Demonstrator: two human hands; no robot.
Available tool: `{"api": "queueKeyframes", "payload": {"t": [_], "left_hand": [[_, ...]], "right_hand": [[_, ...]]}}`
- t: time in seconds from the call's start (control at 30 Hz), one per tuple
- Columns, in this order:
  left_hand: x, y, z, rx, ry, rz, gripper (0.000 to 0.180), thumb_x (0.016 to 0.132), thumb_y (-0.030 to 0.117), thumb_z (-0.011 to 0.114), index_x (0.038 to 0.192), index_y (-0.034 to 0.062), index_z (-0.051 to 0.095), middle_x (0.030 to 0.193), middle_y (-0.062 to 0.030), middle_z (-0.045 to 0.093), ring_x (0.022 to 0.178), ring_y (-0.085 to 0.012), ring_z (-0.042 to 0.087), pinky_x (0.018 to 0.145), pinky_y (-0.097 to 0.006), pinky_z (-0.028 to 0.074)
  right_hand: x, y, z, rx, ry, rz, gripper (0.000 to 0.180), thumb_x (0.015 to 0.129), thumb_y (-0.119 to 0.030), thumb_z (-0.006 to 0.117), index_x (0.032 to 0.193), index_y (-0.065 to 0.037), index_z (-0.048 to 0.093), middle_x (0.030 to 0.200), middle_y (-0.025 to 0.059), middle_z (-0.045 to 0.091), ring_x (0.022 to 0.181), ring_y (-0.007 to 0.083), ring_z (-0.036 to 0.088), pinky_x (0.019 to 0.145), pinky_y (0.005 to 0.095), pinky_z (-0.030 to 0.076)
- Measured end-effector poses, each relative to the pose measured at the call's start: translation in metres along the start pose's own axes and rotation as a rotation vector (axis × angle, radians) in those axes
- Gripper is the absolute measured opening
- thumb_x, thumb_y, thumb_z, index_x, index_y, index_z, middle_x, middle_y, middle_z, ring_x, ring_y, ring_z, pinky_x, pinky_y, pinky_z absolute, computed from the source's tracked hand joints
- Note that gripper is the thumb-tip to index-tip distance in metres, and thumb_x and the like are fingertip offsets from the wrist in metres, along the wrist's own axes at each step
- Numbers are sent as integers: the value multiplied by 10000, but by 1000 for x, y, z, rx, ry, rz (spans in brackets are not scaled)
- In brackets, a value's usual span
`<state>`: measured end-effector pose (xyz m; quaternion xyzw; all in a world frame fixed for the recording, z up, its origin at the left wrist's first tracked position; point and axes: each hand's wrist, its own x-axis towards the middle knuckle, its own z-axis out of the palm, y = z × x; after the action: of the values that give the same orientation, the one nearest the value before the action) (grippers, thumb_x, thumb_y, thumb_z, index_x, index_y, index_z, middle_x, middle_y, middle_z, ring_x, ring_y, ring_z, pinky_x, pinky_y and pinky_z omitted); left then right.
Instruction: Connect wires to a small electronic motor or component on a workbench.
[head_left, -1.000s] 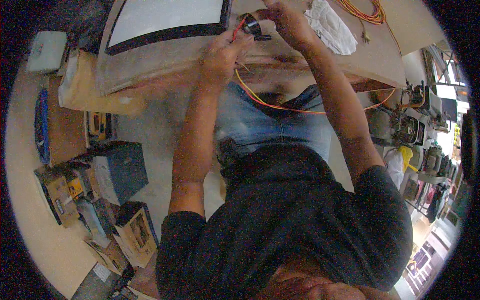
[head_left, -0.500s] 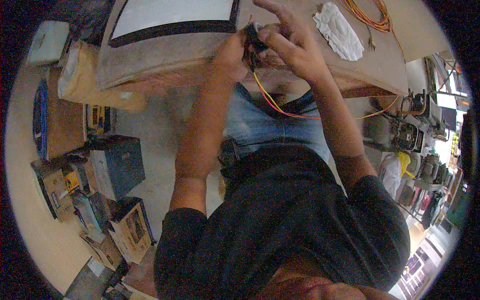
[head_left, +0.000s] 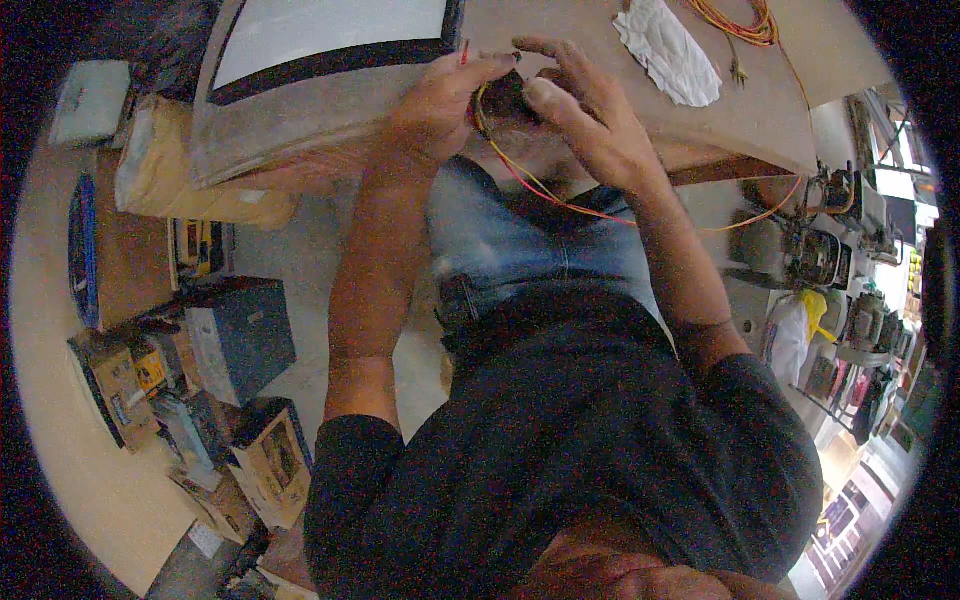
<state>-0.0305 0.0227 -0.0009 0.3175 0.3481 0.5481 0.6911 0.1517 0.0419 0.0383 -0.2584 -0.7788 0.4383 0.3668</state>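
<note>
Over the table's near edge, my left hand [head_left: 438,108] is closed around red and yellow wires [head_left: 497,152], which loop beside its fingers. A short red end [head_left: 465,50] sticks up past that hand. Between my hands is a small dark part [head_left: 510,95]; its kind is blurred and partly covered by fingers. My right hand [head_left: 592,118] grips this part from the right, thumb against it and the index finger reaching over toward my left thumb. From my hands the wires hang in a curve across my lap, then rise to the right edge of the table.
On the table [head_left: 300,125] lie a black-framed white panel [head_left: 330,40] at left, a crumpled white cloth [head_left: 665,55] and a coil of orange cable [head_left: 735,20] at right. Boxes [head_left: 240,335] stand on the floor at left; machines [head_left: 815,255] stand at right.
My left hand has moved a little left, and my hands are farther apart. The wires now loop beside my left fingers. The view has shifted slightly.
</note>
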Motion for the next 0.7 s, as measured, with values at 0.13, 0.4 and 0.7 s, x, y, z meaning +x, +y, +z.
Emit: {"api": "queueKeyframes", "payload": {"t": [0.13, 0.4, 0.7], "left_hand": [[-11, 9, 28, 469, 243, 152, 204, 893, 205, 567, 957, 12, 586, 825, -52, 617, 776, -122, 585, 719, -268, 480], [-14, 7, 16, 518, 202, 182, 200, 891, 222, 575, 892, 23, 590, 802, -18, 602, 701, -98, 542, 653, -249, 456], [5, -6, 0, 479, 316, 38, 214, 850, 261, 635, 803, 54, 612, 744, -31, 615, 657, -115, 571, 601, -260, 456]], "right_hand": [[3, -4, 5, -213, 88, 103, 392, 849, -328, 538, 1114, -41, 567, 750, 168, 637, 645, 315, 631, 613, 399, 499], [11, 10, 17, -354, 192, 36, 285, 820, -290, 558, 927, -47, 664, 756, 203, 635, 670, 372, 631, 618, 438, 505], [15, 23, 31, -294, 83, 129, 243, 847, -219, 533, 915, -12, 639, 738, 146, 638, 664, 221, 623, 649, 354, 485]]}}
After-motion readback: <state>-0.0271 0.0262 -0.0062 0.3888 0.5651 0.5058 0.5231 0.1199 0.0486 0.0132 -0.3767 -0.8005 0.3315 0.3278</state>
